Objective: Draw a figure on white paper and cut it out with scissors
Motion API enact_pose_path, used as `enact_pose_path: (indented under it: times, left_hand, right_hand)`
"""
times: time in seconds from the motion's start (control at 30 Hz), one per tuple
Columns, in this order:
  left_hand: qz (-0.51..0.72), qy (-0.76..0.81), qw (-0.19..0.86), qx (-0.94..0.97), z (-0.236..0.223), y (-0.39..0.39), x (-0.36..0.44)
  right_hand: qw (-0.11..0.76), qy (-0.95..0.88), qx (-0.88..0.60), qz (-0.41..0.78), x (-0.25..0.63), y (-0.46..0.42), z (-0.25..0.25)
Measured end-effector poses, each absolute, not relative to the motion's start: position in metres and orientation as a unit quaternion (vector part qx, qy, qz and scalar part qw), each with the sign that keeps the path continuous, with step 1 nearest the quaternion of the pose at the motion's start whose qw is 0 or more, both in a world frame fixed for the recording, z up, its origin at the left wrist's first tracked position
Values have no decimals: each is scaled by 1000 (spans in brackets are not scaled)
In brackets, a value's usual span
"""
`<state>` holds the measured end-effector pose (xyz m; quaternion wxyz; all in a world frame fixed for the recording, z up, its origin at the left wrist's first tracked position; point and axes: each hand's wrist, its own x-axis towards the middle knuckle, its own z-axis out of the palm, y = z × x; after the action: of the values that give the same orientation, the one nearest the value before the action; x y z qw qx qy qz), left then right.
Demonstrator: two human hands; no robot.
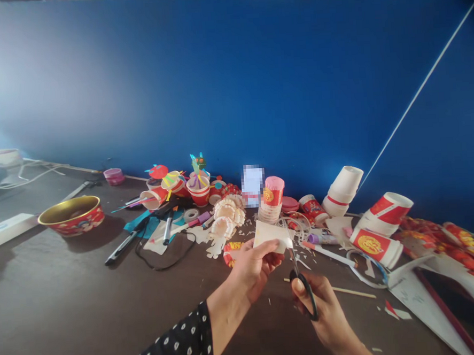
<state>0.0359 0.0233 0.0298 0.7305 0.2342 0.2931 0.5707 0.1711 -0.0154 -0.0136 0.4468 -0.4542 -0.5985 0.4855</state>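
Head camera view, looking down a dark table [48, 317] set against a blue wall [231, 81]: at far left, a red bowl [72, 226] with a gold interior sits apart from the craft clutter, and a pink tub [114, 176] stands beyond it at the wall. Right of these, a black marker [123, 246] lies near a loop of black cable [165, 262], while paper-cup figures [199, 188] with colored straws crowd together at the wall. A roll of tape [191, 214] and frilled paper rosettes [227, 215] lie close by.

At center, the left hand [255, 267], in a black sleeve [178, 342] with white dots, has its grip clenched on a piece of white card [270, 235], held above the table. Just beside it, the right hand [325, 311] grips black-handled scissors [311, 301], thumb through one loop, with the narrow blades reaching the card's lower right edge.

Farther right, a wooden stick [352, 292] lies behind the right hand, and a glue stick [323, 239] rests among paper scraps. A stack of white cups [342, 191] stands near the wall, beside toppled red-and-white paper cups [375, 246], with red patterned paper [453, 244] at far right.
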Motion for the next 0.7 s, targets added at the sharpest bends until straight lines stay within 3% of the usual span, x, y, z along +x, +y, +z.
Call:
enact_pose_path:
  times: [0.7]
  left_hand:
    - [575, 295, 725, 236, 32, 24, 36]
  right_hand:
    - [449, -603, -469, 464, 169, -14, -15]
